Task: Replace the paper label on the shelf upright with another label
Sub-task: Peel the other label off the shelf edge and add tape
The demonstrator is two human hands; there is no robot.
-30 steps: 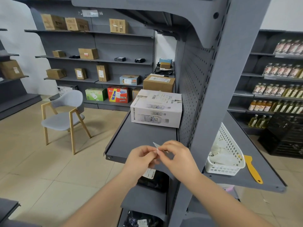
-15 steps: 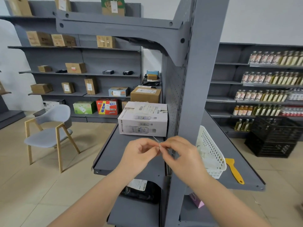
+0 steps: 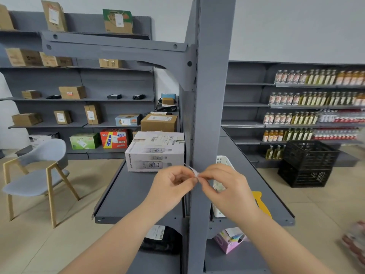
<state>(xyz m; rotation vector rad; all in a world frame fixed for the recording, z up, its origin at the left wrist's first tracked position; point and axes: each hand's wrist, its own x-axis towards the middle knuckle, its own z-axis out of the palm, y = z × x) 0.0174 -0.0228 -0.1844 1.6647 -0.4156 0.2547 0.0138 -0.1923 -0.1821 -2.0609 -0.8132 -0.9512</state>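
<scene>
While a small white paper label (image 3: 194,172) is pinched between the fingertips of both hands, it is held just in front of the grey shelf upright (image 3: 212,107), at about the level of the middle shelf (image 3: 126,192) that juts out to the left of that upright. The left hand (image 3: 173,184) is closed on the label's left edge with thumb and forefinger, and the right hand (image 3: 225,184) is closed on its right edge in the same pinch grip; the strip is curled and partly hidden by the fingers, so it cannot be told for certain whether a backing is being peeled away or the label is merely being straightened. No label is seen stuck on the visible face of the upright, which suggests that the old one has already been taken off, though this is judged only from the bare grey metal in view. What appears to be left is the pressing of this label onto the upright and the smoothing of it flat. To the left of the upright a white carton (image 3: 156,151) stands on the shelf; to the right of it a white basket (image 3: 223,161) and a yellow scraper (image 3: 260,204) lie untouched.
</scene>
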